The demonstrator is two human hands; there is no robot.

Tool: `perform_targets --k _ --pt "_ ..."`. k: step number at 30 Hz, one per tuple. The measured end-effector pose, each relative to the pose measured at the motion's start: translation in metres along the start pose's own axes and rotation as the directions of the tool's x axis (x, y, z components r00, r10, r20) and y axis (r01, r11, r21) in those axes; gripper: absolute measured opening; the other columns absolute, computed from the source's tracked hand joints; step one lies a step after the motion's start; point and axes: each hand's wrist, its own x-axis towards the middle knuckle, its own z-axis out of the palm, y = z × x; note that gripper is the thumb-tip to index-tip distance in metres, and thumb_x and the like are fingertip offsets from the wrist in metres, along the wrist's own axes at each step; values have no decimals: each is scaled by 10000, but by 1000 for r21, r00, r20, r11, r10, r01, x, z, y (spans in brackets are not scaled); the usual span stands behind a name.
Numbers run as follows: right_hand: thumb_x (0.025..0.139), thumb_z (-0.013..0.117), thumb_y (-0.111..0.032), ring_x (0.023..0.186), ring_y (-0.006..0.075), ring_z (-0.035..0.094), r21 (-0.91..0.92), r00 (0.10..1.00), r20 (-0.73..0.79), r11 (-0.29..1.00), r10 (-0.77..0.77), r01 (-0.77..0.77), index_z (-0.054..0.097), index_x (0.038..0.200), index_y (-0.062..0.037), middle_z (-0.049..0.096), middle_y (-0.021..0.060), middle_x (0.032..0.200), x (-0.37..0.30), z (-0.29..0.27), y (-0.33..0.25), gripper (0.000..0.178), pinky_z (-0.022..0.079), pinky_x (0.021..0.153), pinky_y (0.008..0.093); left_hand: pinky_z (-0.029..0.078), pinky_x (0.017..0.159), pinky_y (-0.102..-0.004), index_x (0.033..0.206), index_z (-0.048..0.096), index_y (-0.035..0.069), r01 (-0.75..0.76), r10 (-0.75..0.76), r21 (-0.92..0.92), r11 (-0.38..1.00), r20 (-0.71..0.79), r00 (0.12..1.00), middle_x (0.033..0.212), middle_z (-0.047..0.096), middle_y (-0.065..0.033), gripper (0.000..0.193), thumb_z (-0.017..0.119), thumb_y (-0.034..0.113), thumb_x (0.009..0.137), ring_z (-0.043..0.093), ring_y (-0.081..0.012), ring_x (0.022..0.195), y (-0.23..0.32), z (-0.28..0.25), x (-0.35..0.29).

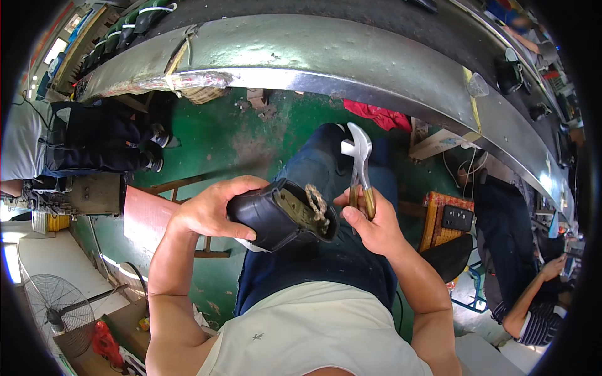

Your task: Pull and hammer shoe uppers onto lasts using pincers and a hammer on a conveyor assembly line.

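Observation:
A black leather shoe (266, 220) lies over my lap, its opening turned to the right. My left hand (210, 210) is wrapped round its left end, thumb on the near side. Inside the opening shows a dull green last (290, 205), with a loop of twisted cord (317, 205) standing out of it. My right hand (376, 224), just right of the shoe, is closed round the handles of lasting pincers (361, 153). Their bright metal head, with a hammer-like stub on its left side, points away from me. The pincers are apart from the shoe.
A long metal-edged conveyor bench (282, 47) curves across the far side, with black shoes (128, 30) at its left. Red cloth (378, 115) lies beneath it. Right of me, a phone (457, 217) rests on a woven seat (434, 220). Co-workers sit at both sides; a fan (58, 310) stands left.

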Motion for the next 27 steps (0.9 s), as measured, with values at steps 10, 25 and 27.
perform_targets --k 10,25,27 --pt "1017 562 -538 802 189 631 475 918 -26 813 396 -337 572 1186 -27 636 67 923 32 2 50 538 597 667 374 369 1149 -413 1533 334 -82 18 -25 -589 808 -3 1000 1433 564 -193 1135 930 425 710 530 -266 1325 -29 15 30" --pt "988 662 -396 609 147 612 84 858 -345 923 380 -375 555 1171 31 659 97 916 -21 -5 108 477 512 479 298 546 881 -416 1202 692 -15 315 -271 50 948 -396 877 1031 742 -227 426 593 350 1006 728 -343 978 -74 145 138" --pt "943 709 -297 594 142 602 131 873 -321 930 368 -343 556 1167 23 656 88 907 -21 -9 110 419 506 486 294 537 888 -460 1168 700 -6 300 -260 93 949 -306 916 1004 702 -286 410 548 330 989 686 -437 1006 -65 139 147"
